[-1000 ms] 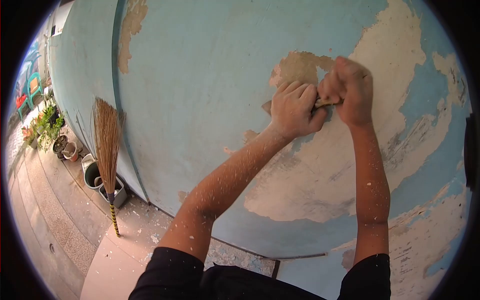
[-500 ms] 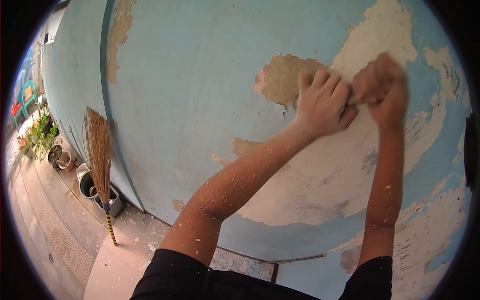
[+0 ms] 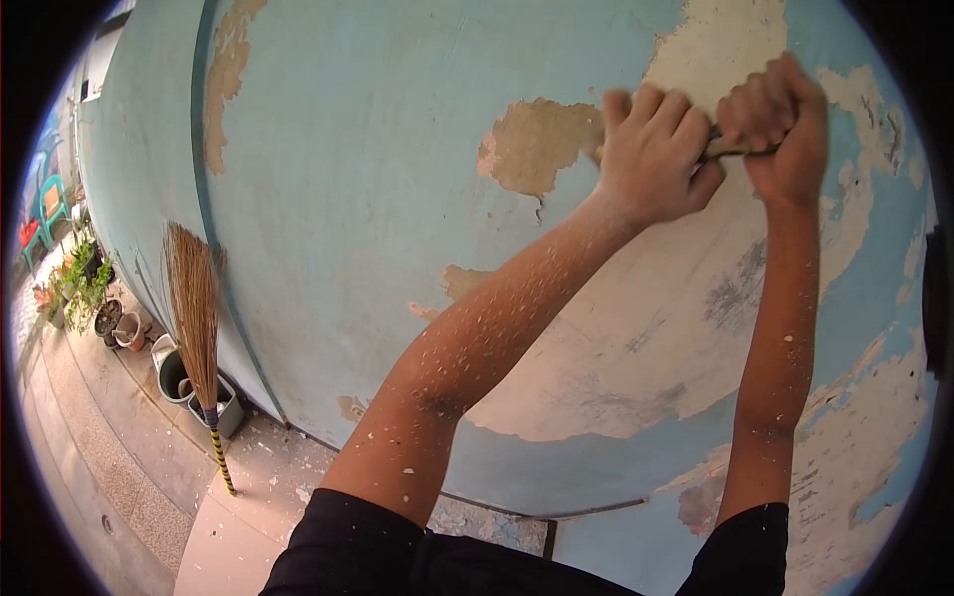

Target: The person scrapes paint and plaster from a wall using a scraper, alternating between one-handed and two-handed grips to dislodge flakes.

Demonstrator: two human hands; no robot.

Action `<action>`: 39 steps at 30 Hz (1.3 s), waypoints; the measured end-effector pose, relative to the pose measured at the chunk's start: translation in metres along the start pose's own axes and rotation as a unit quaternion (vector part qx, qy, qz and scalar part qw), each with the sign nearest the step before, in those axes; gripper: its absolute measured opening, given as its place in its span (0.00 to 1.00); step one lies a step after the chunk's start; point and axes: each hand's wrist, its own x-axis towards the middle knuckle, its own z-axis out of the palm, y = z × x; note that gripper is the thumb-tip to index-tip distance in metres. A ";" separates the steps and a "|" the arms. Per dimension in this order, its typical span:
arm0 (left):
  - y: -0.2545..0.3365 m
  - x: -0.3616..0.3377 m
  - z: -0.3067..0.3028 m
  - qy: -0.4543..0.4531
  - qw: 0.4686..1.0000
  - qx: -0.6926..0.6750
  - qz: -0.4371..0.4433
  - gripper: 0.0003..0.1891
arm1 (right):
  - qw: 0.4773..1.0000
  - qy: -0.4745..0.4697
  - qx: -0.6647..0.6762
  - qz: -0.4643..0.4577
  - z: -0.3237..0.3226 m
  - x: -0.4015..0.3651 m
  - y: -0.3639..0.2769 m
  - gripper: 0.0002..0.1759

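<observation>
Both of my hands are raised against a light-blue wall [image 3: 338, 149] with peeling paint. My left hand [image 3: 656, 149] is closed around a scraping tool [image 3: 733, 149], whose narrow dark and yellowish handle shows between the hands. To the right and slightly higher, my right hand [image 3: 780, 124] grips the other end of the handle. The tool's working end is mostly hidden behind my left hand and blurred. Just left of that hand is a bare brownish patch [image 3: 537, 149]. Below, a large pale stripped area [image 3: 616, 358] spreads across the wall. Paint flakes speckle both forearms.
A stick broom [image 3: 192, 318] with a yellow-and-black handle leans upside down by the wall at left. Near it stand a grey bin [image 3: 231, 412], a dark bucket [image 3: 174, 372] and potted plants [image 3: 84, 273]. Paint chips litter the floor [image 3: 263, 467]. Green chairs [image 3: 52, 199] stand farther back.
Both hands, with the tool between them, have shifted up and slightly right along the wall. The view has turned a little, and more of the handle now shows.
</observation>
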 end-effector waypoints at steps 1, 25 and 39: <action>0.000 0.010 0.007 0.000 1.000 -0.001 0.002 0.12 | 1.000 -0.007 -0.002 -0.016 -0.004 0.009 -0.012 0.25; 0.010 -0.009 0.011 0.003 1.000 -0.011 -0.018 0.13 | 0.999 0.002 -0.032 0.037 0.006 -0.019 0.003 0.25; -0.001 0.019 0.028 0.097 0.994 -0.042 -0.003 0.09 | 0.979 -0.012 -0.201 -0.042 0.026 -0.031 0.041 0.29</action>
